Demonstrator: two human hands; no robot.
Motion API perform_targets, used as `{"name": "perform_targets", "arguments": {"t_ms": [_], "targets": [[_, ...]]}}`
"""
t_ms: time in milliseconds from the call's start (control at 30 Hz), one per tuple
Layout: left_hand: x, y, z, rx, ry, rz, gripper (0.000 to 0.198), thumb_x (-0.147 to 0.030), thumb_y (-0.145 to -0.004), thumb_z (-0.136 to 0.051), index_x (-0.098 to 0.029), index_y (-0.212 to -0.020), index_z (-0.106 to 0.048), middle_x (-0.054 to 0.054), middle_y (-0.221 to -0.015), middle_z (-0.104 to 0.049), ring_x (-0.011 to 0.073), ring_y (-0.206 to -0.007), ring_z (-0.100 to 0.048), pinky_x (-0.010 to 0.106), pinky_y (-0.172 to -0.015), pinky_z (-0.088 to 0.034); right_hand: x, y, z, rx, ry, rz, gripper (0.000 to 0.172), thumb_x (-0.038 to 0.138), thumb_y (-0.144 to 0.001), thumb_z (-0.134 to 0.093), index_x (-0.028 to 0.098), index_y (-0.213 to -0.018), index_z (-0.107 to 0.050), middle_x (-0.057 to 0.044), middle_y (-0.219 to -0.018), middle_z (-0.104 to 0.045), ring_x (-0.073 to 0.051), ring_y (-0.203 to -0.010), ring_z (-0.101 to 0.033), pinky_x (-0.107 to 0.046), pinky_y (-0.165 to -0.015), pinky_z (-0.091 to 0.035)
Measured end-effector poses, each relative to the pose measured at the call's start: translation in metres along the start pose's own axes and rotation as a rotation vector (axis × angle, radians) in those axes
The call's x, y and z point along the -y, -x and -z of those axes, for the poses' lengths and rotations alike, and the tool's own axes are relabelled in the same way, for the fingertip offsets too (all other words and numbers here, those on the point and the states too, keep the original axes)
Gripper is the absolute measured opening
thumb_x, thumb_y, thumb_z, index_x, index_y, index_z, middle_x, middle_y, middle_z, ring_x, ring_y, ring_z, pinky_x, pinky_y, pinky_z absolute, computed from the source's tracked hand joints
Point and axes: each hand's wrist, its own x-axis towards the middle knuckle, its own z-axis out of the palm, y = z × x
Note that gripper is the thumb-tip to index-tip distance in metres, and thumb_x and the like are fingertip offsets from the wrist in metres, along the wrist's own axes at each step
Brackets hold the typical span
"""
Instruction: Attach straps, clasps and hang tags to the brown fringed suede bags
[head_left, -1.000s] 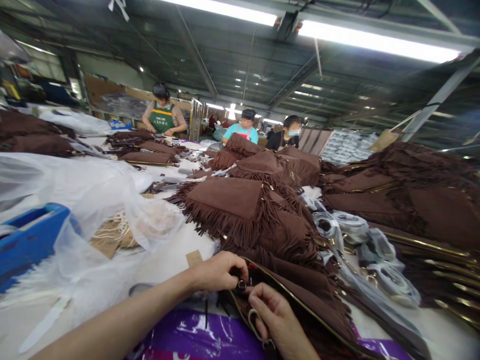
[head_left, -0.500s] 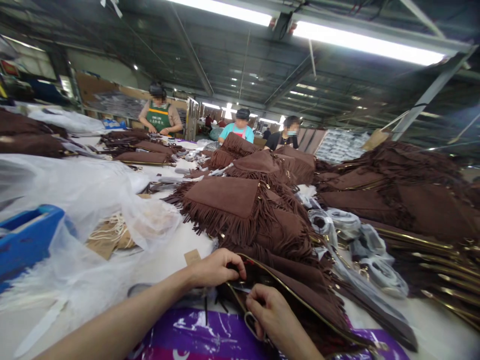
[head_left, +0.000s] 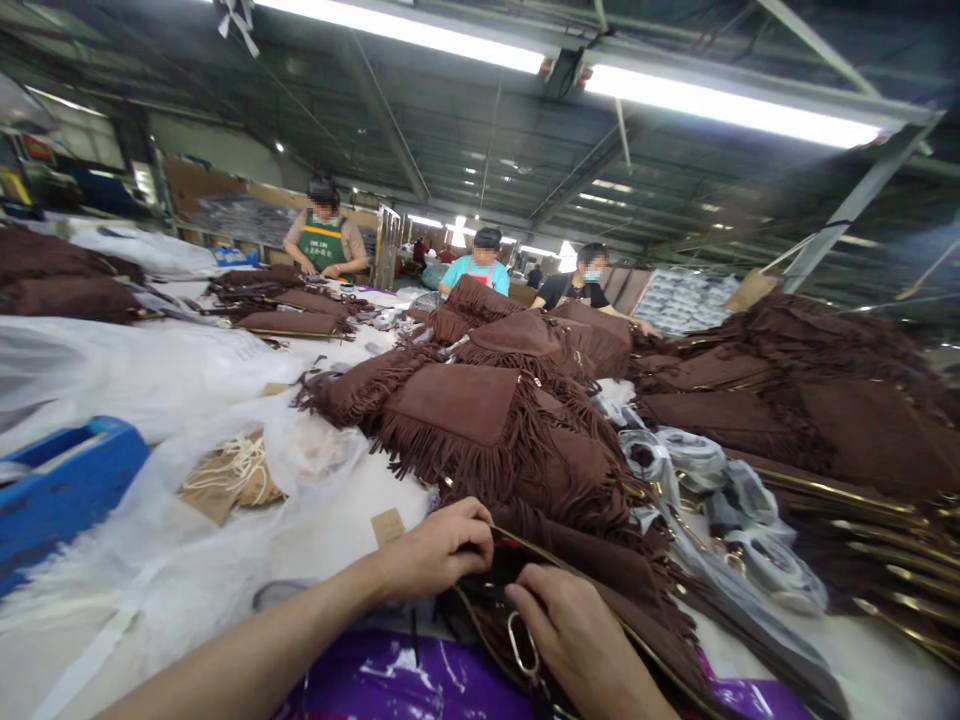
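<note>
A dark brown suede-like fringed bag (head_left: pixel 592 550) lies in front of me, its gold zip undone and its mouth gaping. My left hand (head_left: pixel 442 545) is closed on the far left end of that opening, fingers curled over the edge. Over the near side, my right hand (head_left: pixel 577 630) is bent with thumb and forefinger close together at the mouth; what they hold is hidden. A gold oval ring (head_left: pixel 523 643) hangs beside the right thumb. Beneath the bag is shiny purple plastic (head_left: pixel 420 670). A brown card tag (head_left: pixel 388 527) lies just beyond my left wrist.
More fringed bags (head_left: pixel 457 400) are heaped ahead and in a pile (head_left: pixel 862 420) at right. Wrapped straps (head_left: pixel 765 550) lie between. At left are a blue tape dispenser (head_left: pixel 90 490), clear plastic and corded tags (head_left: pixel 232 480). Several co-workers stand across the table.
My right hand has turned and moved its fingertips further into the bag's mouth. The left hand stays at the opening's edge. The view has shifted slightly.
</note>
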Motion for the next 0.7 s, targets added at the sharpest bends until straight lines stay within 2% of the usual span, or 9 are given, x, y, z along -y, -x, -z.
{"name": "perform_targets", "arguments": {"t_ms": [167,267,367,433,500,600,700], "targets": [[-0.025,0.004,0.008,-0.037,-0.052,-0.079,0.013,-0.008,-0.084,-0.057,-0.018,-0.077,-0.062,0.003,-0.103,-0.054,0.0170,-0.100,-0.052,0.026,-0.091,-0.040,0.009,0.012,0.048,0.408,0.017,0.003,0.021,0.022,-0.079,-0.057,0.022,-0.059,-0.050,0.003,-0.061,-0.053,-0.016,-0.060,-0.049,-0.026,-0.054,-0.027],[-0.028,0.006,0.006,-0.061,-0.079,-0.108,0.014,-0.007,-0.085,-0.056,-0.018,-0.078,-0.061,0.004,-0.102,-0.055,0.0172,-0.100,-0.052,0.026,-0.091,-0.040,0.014,0.017,0.063,0.504,-0.027,-0.029,0.011,0.017,-0.076,-0.058,0.023,-0.067,-0.062,0.003,-0.072,-0.059,-0.018,-0.072,-0.055,-0.024,-0.058,-0.032],[-0.022,0.007,0.003,-0.074,-0.098,-0.095,0.014,-0.006,-0.085,-0.055,-0.018,-0.078,-0.059,0.003,-0.098,-0.056,0.0165,-0.096,-0.053,0.026,-0.087,-0.041,0.016,0.021,0.068,0.610,-0.054,0.039,0.027,0.004,-0.069,-0.053,0.024,-0.079,-0.068,0.001,-0.089,-0.066,-0.020,-0.086,-0.059,-0.024,-0.067,-0.037],[-0.019,0.007,0.000,-0.077,-0.120,-0.089,0.015,-0.006,-0.085,-0.054,-0.017,-0.077,-0.058,0.004,-0.097,-0.056,0.0165,-0.094,-0.053,0.026,-0.084,-0.041,0.017,0.023,0.070,0.556,-0.010,0.115,0.031,0.002,-0.071,-0.050,0.024,-0.085,-0.067,-0.001,-0.091,-0.066,-0.020,-0.083,-0.059,-0.024,-0.067,-0.037],[-0.019,0.007,-0.002,-0.090,-0.151,-0.112,0.014,-0.007,-0.087,-0.052,-0.018,-0.078,-0.057,0.004,-0.099,-0.057,0.0169,-0.093,-0.053,0.027,-0.083,-0.041,0.018,0.021,0.074,0.430,0.024,0.201,0.030,0.002,-0.074,-0.047,0.024,-0.088,-0.062,-0.001,-0.088,-0.065,-0.019,-0.077,-0.057,-0.024,-0.063,-0.036],[-0.031,0.006,-0.002,-0.141,-0.221,-0.184,0.017,-0.012,-0.092,-0.046,-0.018,-0.079,-0.055,0.006,-0.100,-0.057,0.0181,-0.094,-0.052,0.028,-0.082,-0.040,0.026,0.006,0.085,0.266,0.036,0.361,0.027,-0.001,-0.071,-0.044,0.023,-0.081,-0.053,0.002,-0.076,-0.059,-0.016,-0.065,-0.050,-0.025,-0.057,-0.032],[-0.048,0.006,-0.002,-0.237,-0.275,-0.212,0.022,-0.016,-0.095,-0.038,-0.019,-0.078,-0.052,0.007,-0.091,-0.056,0.0186,-0.086,-0.051,0.029,-0.075,-0.040,0.037,-0.017,0.092,0.124,0.078,0.458,0.025,-0.002,-0.069,-0.041,0.022,-0.075,-0.044,0.004,-0.072,-0.049,-0.015,-0.062,-0.042,-0.026,-0.056,-0.029]]}}
